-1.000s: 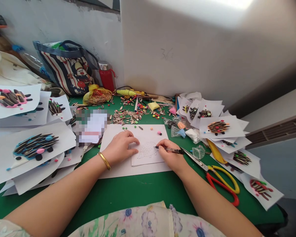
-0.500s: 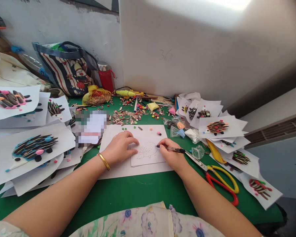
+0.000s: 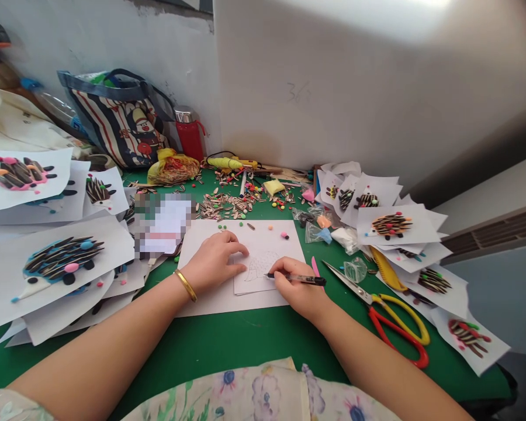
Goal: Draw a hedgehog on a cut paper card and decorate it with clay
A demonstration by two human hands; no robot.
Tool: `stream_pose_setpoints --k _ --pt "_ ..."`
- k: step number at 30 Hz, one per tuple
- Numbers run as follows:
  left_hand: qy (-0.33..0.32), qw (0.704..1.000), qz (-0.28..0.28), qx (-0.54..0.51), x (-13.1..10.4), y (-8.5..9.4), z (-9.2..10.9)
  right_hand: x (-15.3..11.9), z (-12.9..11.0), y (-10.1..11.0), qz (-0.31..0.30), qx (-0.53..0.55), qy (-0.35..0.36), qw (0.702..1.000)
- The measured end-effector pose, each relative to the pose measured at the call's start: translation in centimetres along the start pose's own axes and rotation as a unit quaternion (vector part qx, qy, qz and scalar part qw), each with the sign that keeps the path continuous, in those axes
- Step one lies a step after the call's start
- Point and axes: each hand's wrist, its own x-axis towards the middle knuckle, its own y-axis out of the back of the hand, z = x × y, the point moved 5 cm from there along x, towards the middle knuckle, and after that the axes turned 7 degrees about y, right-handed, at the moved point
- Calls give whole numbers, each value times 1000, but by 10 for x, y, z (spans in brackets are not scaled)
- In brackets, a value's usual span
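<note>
Nearest is the floral clothing (image 3: 263,389) of the person, and both bare forearms reach from here over the green worktop (image 3: 228,351). On the right side lie the scissors (image 3: 370,298), with blades a little apart, one handle yellow and one red.

In the middle, a small white sheet (image 3: 249,287) lies upon a larger white sheet (image 3: 197,304). The right hand (image 3: 300,289) pinches a dark pen (image 3: 307,280) between thumb and fingers, and the pen tip is at the small sheet. There one sees a thin line drawing (image 3: 263,262) of a spiny animal, partly covered by this hand. The left hand (image 3: 214,262), above a gold bracelet (image 3: 185,286), rests palm down at the left edge of the small sheet, its thumb and forefinger spread apart.

Just beyond the hands, small coloured balls (image 3: 284,235) lie on the larger sheet. To the left are a phone (image 3: 164,225), blurred, and papers with seed animals (image 3: 63,257); to the right, wrapped lumps of clay (image 3: 345,238) and more such papers (image 3: 397,225).

Farther away are scattered seeds (image 3: 223,206), a yellow plastic bag (image 3: 173,169), a red flask (image 3: 189,137) and a striped bag (image 3: 118,123) near the wall (image 3: 179,58).
</note>
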Motion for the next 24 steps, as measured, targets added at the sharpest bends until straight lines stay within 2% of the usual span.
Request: stream_pose_setpoints --k 16,24 --pt "-1 1000 -3 2 1 -1 0 1 1 -1 -3 -13 14 1000" --pt "-1 1000 -1 4 0 -2 -1 1 2 1 -1 -18 -5 1000"
